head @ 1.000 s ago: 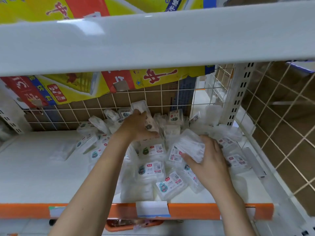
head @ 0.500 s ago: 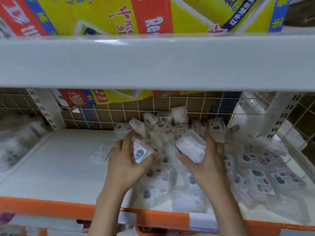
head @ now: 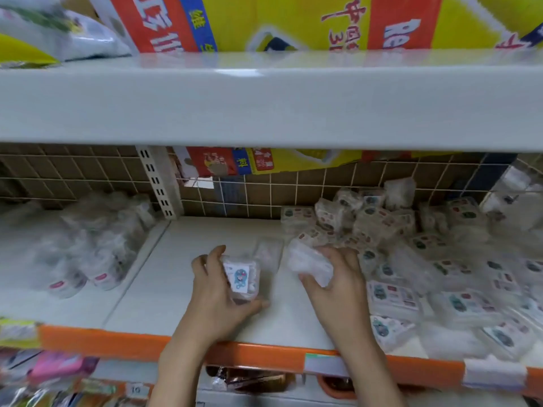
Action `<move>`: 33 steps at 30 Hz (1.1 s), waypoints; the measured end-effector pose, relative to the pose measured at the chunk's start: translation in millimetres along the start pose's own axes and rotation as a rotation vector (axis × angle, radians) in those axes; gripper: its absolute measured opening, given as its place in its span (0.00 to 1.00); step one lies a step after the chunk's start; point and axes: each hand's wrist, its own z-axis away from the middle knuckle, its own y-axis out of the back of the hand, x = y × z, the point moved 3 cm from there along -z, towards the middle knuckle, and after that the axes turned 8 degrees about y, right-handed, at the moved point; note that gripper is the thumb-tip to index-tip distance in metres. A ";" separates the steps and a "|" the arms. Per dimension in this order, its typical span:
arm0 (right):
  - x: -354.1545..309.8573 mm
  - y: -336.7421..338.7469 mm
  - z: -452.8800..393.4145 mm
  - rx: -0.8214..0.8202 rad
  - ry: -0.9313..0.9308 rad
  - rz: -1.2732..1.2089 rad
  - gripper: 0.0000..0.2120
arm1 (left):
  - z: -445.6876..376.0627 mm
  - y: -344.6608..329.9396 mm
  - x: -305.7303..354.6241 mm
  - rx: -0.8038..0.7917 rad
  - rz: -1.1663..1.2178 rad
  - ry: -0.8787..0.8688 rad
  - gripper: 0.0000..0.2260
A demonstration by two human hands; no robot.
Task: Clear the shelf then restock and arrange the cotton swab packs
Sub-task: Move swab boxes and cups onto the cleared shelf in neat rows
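Both your hands have pulled back from the heap toward the shelf's front, each carrying a pack; the view has swung left too, so the next bay now shows.

Your left hand [head: 219, 292] is curled round a small clear pack [head: 241, 279] with a blue cartoon label, held upright just above the bare white shelf [head: 164, 289]. Your right hand [head: 338, 286] grips a second clear pack [head: 310, 261], its label side not visible. One more pack [head: 268, 251] lies alone on the shelf between your hands, just behind them.

Cotton swab packs [head: 411, 259] are heaped in disorder over the right part of the shelf, piled against the wire grid back [head: 264, 192] and spilling forward to the orange front rail [head: 117, 342]. Blur hides most labels. A white price tag holder [head: 326, 364] is clipped to that rail below your right wrist.

Left of the slotted upright [head: 160, 183], the neighbouring bay holds a blurred pile of clear round tubs [head: 88, 248]. Overhead, the white upper shelf [head: 264, 104] carries a yellow and red carton [head: 293, 22] that hangs down behind the grid. Below the rail, mixed goods sit on a lower shelf, too blurred to identify.
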 end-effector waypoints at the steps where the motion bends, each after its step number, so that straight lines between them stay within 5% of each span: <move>1: -3.0 -3.0 1.2 0.003 0.031 0.007 0.16 | 0.7 2.0 -5.2 -0.020 0.005 0.005 0.50; 9: -20.5 -7.1 2.5 0.031 0.281 -0.019 0.16 | 3.4 19.3 -13.3 0.055 -0.012 0.002 0.36; 18: -25.0 -23.6 1.6 0.034 0.233 -0.096 0.12 | 13.3 38.9 -13.1 0.123 -0.083 -0.094 0.40; 24: -56.0 -61.2 1.9 -0.007 0.186 -0.099 0.14 | 4.0 80.9 -45.7 0.252 -0.050 -0.106 0.26; 33: -160.9 -175.6 10.3 -0.034 0.195 -0.126 0.13 | -11.0 198.6 -131.9 0.248 0.129 -0.075 0.37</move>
